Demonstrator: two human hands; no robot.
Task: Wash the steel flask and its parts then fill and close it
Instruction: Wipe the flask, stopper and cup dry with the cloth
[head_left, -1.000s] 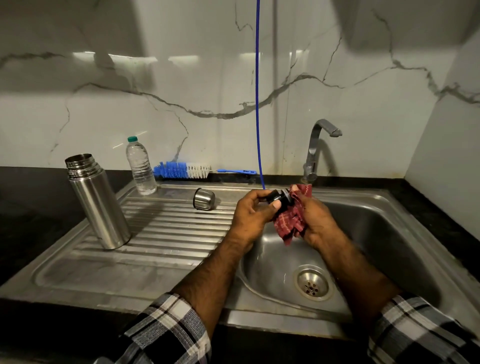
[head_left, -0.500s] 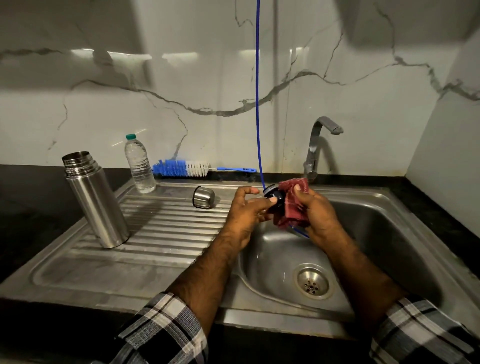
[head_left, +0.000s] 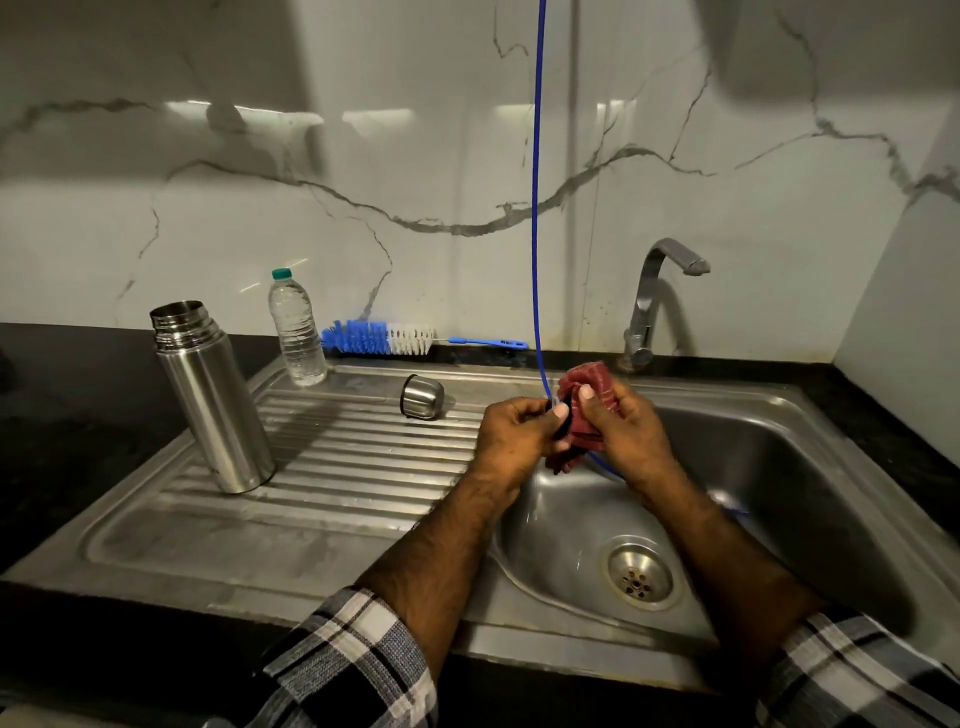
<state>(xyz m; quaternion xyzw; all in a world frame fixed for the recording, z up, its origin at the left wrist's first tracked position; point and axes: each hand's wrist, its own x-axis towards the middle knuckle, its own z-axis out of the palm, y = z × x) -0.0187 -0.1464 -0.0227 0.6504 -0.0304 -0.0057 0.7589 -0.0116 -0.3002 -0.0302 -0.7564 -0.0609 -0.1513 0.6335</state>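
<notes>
Stainless steel flask (head_left: 215, 400) stands upright and uncapped on the ribbed drainboard of the sink (head_left: 332, 525), toward the drainboard's left edge. Its steel cup lid (head_left: 422, 396) lies on its side near the drainboard's back edge, well apart from the flask body, open end facing left.

Your left hand (head_left: 514, 434) pinches a small black flask stopper (head_left: 563, 422) between thumb and curled fingers, above the back-left part of the basin. Your right hand (head_left: 626, 434) grips a red cloth (head_left: 587, 397), bunched against the stopper; the thumb presses on the cloth and the remaining fingers curl behind it. The two hands sit just beside each other, with the stopper largely hidden between them. How much of the stopper the cloth covers cannot be told.

Note the thin blue cord (head_left: 536, 208) hanging vertically from above the frame; it passes in front of the wall, meets your hands at the stopper, and reappears below your right hand inside the basin.

At the drainboard's back-left corner a clear plastic water bottle (head_left: 297, 332) with a green cap stands upright. Behind it, along the back edge, a blue-and-white bottle brush (head_left: 382, 338) lies flat against the marble wall. The tap (head_left: 655, 299) rises at the basin's back edge, spout pointing right. The drain strainer (head_left: 640, 578) sits at the basin floor between your forearms.
</notes>
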